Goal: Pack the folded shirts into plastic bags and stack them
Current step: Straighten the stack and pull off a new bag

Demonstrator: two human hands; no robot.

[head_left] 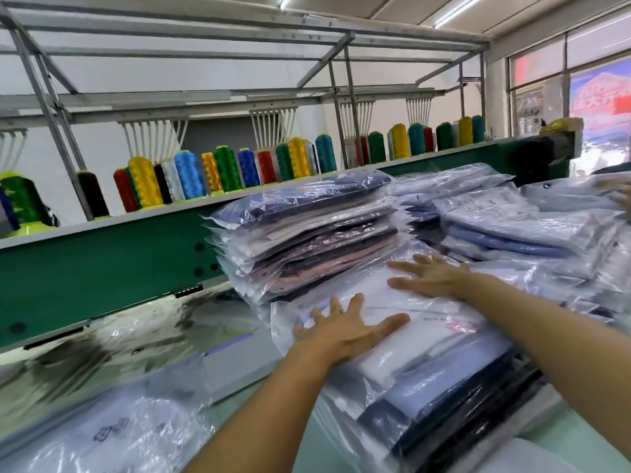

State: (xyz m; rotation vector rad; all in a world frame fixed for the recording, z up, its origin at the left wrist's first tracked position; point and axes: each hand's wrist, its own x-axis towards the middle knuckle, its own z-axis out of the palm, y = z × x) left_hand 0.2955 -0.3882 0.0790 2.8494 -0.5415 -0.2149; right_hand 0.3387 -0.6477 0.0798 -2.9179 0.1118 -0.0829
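A long green machine beam [102, 254] runs across the back of the scene, under a grey metal frame [239, 39]. On top of the beam stands a row of thread cones [191, 175] in yellow, blue, green, red and black.

In front of the beam, the worktop [246, 367] carries several stacks of shirts in clear plastic bags. The tallest stack [307, 233] sits near the middle, just in front of the beam, with a dark blue shirt on top and pinkish and dark ones below. To its right lies a lower spread of bagged light blue shirts [505, 227], reaching to the right edge of the view. Nearest the camera is a front stack [444, 387], leaning slightly, with dark and pale blue shirts in its lower layers. Loose empty plastic bags [112, 435] lie at the lower left, blurred.

On top of the front stack lies a bagged white shirt [426, 322], and both hands rest on it. Both bare forearms reach forward and up from the bottom of the view. The left hand [345, 326] lies palm down on the near left part of the bag, its grip spread, fingers fanned, thumb pointing right; a ring [336, 309] shows on one finger. The right hand [433, 276] lies palm down on the far part of the same bag, its grip also spread flat, fingers pointing left toward the tallest stack. Neither hand pinches anything; both press flat on the plastic.

At the far right edge a blurred bit of another hand [625, 199] shows above the light blue shirts.
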